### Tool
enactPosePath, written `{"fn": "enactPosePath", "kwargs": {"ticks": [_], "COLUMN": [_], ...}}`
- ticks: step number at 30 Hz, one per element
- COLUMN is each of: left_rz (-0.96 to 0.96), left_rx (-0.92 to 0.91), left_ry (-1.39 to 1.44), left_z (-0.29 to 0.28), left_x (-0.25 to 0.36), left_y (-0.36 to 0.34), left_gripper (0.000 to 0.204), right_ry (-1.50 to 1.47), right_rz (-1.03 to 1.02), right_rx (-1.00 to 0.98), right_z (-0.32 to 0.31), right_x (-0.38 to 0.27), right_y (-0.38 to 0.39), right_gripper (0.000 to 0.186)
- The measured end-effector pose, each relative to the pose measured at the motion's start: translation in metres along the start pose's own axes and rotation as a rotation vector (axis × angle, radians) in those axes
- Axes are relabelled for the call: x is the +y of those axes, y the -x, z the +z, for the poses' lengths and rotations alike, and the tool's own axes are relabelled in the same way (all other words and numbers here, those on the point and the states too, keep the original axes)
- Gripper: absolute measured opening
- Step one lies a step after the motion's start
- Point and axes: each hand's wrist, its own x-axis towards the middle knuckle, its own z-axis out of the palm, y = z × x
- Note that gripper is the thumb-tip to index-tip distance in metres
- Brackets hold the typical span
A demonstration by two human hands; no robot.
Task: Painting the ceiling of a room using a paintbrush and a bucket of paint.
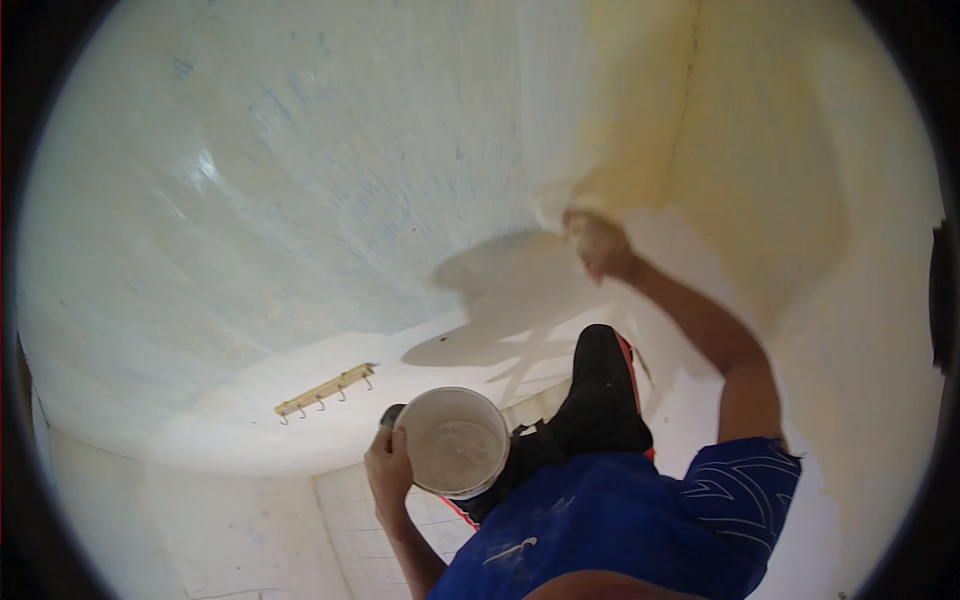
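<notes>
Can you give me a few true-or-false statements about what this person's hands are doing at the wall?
1. The left hand holds a white bucket by its rim. True.
2. The right hand hangs by the person's side. False: it is raised against the wall.
3. A strip of hooks is fixed to the wall. True.
4. The bucket is full of red paint. False: its inside looks whitish.
</notes>
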Motion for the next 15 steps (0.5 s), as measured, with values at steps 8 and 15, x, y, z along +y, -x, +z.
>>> {"fn": "enactPosePath", "kwargs": {"ticks": [8,15], "left_rz": [-0.024,-0.07], "left_rx": [-0.002,0.034], "left_ry": [0.007,0.037], "left_z": [-0.014,-0.014], "left_x": [0.009,0.004], "left_y": [0.011,0.019], "left_gripper": [0.043,0.041], "right_ry": [0.6,0.736], "right_rz": [0.343,0.079], "right_rx": [-0.22,-0.169], "right_z": [0.084,-0.046], "right_x": [-0.013,-0.038], "right_y": [0.052,-0.119], "right_gripper": [0.023,0.016]}}
